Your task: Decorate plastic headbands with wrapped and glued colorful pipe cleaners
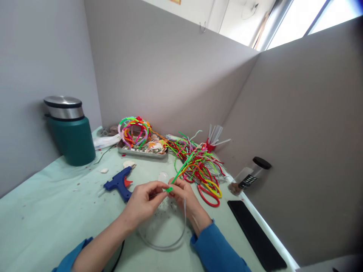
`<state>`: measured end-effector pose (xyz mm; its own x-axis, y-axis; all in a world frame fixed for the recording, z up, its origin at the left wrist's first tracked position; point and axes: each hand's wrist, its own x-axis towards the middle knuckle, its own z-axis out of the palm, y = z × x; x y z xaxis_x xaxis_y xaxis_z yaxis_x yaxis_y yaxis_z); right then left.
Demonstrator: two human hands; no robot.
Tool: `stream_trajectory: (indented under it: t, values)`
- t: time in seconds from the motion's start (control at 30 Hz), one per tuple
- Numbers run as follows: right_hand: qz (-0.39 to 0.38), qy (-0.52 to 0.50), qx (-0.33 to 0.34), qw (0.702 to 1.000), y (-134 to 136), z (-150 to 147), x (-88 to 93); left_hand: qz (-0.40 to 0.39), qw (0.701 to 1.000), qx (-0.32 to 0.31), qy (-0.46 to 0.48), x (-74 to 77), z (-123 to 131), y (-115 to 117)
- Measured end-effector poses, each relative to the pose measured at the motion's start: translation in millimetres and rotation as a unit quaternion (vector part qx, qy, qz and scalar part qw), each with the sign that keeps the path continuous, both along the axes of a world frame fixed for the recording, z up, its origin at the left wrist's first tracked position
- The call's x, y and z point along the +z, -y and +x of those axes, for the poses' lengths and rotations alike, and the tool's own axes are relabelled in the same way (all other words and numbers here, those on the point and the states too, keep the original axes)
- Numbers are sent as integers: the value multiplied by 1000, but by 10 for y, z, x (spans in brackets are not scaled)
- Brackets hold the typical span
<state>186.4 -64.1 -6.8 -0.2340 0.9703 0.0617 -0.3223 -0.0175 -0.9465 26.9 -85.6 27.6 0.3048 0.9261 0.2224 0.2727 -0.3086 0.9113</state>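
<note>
Both hands meet above the table at the middle of the view. My left hand (150, 196) is closed, its thumb and fingers pinching the end of a pale headband (167, 247) where green is wound. A green pipe cleaner (183, 168) sticks up and away from that spot, and my right hand (183, 194) is closed in a pinch on it. The headband's curve hangs below the hands. Fingers cover part of the wrapped end. A blue glue gun (119, 184) with a red trigger lies just left of my left hand.
A tray (141, 153) holds shells and wrapped colourful hoops (134, 132). Right of it lie a heap of pipe cleaners (198, 155) and red-handled scissors (208, 196). A green bottle (73, 139) stands left; a clear jar (249, 175) and black strip (255, 234) are right. Grey partitions (170, 75) enclose the table.
</note>
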Motion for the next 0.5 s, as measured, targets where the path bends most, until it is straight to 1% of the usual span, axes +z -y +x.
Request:
stream_trajectory:
  t: [0.1, 0.17, 0.4, 0.5]
  values:
    - [12, -9, -8, 1000, -2, -2, -6, -5, 1000, 20, 14, 11, -5, -16]
    - [24, -11, -9, 1000, 0, -5, 3, -24, 999, 40, 24, 10, -10, -29]
    - [77, 25, -23, 996, -10, -7, -3, -115, 987, 92, 71, -26, -14, -96]
    - [92, 49, -23, 994, -19, 1, 0, -174, 975, 99, 100, -20, -10, -102]
